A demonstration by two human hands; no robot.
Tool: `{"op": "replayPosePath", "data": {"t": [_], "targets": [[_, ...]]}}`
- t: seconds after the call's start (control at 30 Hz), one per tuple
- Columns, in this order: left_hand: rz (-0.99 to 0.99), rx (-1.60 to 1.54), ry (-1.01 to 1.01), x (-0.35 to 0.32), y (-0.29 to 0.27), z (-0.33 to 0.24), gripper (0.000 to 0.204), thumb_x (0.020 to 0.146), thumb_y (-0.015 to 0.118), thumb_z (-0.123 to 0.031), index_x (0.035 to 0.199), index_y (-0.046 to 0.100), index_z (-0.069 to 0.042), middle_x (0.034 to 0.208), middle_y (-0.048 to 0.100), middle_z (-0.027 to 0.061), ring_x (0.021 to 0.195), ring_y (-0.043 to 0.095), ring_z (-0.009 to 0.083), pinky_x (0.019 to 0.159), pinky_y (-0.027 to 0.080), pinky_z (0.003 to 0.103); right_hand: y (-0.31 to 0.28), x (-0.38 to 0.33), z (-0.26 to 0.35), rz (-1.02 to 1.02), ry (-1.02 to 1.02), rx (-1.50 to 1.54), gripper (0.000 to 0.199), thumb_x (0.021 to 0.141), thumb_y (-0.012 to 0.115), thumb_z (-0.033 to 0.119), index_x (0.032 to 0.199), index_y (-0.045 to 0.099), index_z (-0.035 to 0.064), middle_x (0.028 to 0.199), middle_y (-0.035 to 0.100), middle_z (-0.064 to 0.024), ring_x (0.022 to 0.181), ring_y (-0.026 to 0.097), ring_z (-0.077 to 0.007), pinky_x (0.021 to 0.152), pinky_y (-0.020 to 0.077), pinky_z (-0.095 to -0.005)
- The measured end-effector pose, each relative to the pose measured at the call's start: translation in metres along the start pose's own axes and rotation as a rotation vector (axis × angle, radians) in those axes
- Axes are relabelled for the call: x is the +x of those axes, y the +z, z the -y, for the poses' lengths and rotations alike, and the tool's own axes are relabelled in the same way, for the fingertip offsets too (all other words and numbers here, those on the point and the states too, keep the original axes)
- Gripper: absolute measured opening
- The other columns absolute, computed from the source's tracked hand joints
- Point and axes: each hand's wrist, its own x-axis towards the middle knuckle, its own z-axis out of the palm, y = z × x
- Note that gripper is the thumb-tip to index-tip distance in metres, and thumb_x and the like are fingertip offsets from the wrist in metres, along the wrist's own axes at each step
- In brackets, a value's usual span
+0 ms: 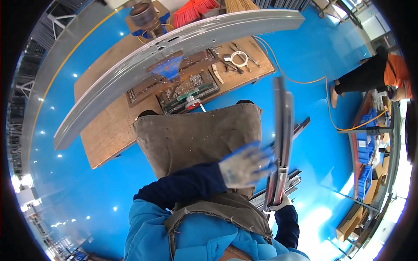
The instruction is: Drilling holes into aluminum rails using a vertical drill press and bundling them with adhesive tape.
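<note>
I hold a bundle of long grey metal strips (282,130) upright in front of my right side. My right hand (281,202), in a white glove, grips the bundle's lower end. My left hand (244,165), in a white glove with blue fingertips, reaches across my brown apron (191,135) and clasps the bundle's left side at mid-height; it is blurred by motion. More metal strips (292,180) lie on the blue floor under the bundle.
A long curved grey metal beam (130,65) lies across a wooden workbench (106,130) with a drill press (146,17), a vice with metal chips and hand tools. Brooms lean behind. A person in orange (383,71) stands at the right by an orange cable (305,81).
</note>
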Motion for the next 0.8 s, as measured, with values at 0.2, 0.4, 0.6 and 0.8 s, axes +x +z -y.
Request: {"op": "replayPosePath", "data": {"t": [0.2, 0.4, 0.6, 0.8], "targets": [[0.186, 0.181, 0.016, -0.024, -0.046, -0.027, 0.061, 0.083, 0.062, -0.029, 0.135, 0.043, -0.004, 0.139, 0.041, 0.0228, 0.132, 0.037, 0.0383, 0.113, 0.022, 0.056, -0.024, -0.029, 0.153, 0.001, -0.083, -0.743, 0.062, 0.056, 0.08, 0.038, 0.103, 0.058, 0.0039, 0.081, 0.067, -0.0154, 0.07, 0.064, -0.036, 0.068, 0.0533, -0.0411], [0.348, 0.468, -0.545, -0.133, -0.115, -0.026, 0.079, 0.069, 0.07, -0.048, 0.128, 0.046, -0.001, 0.11, 0.054, 0.0188, 0.1, 0.052, 0.0342, 0.096, 0.035, 0.052, -0.019, 0.006, 0.268, -0.22, -0.703, -0.894, 0.066, 0.061, 0.077, 0.034, 0.118, 0.057, 0.0078, 0.09, 0.063, -0.013, 0.079, 0.061, -0.0334, 0.073, 0.0502, -0.039], [0.012, 0.472, -0.89, -0.257, -0.111, -0.047, 0.08, 0.061, 0.065, -0.067, 0.108, 0.061, -0.003, 0.094, 0.065, 0.0141, 0.083, 0.061, 0.0321, 0.086, 0.046, 0.042, 0.051, 0.052, 0.339, -0.203, -1.159, -0.913, 0.066, 0.066, 0.073, 0.022, 0.128, 0.053, 0.0101, 0.103, 0.057, -0.0136, 0.09, 0.057, -0.0321, 0.083, 0.0469, -0.0387], [-0.051, 0.316, -1.243, -0.33, -0.073, -0.06, 0.084, 0.062, 0.063, -0.074, 0.105, 0.062, -0.002, 0.091, 0.066, 0.0137, 0.077, 0.062, 0.033, 0.079, 0.049, 0.041, 0.011, 0.059, 0.31, -0.641, -1.336, -0.1, 0.045, 0.069, 0.068, 0.007, 0.113, 0.062, 0.0021, 0.106, 0.065, -0.0149, 0.089, 0.064, -0.0292, 0.081, 0.0514, -0.035]]}}
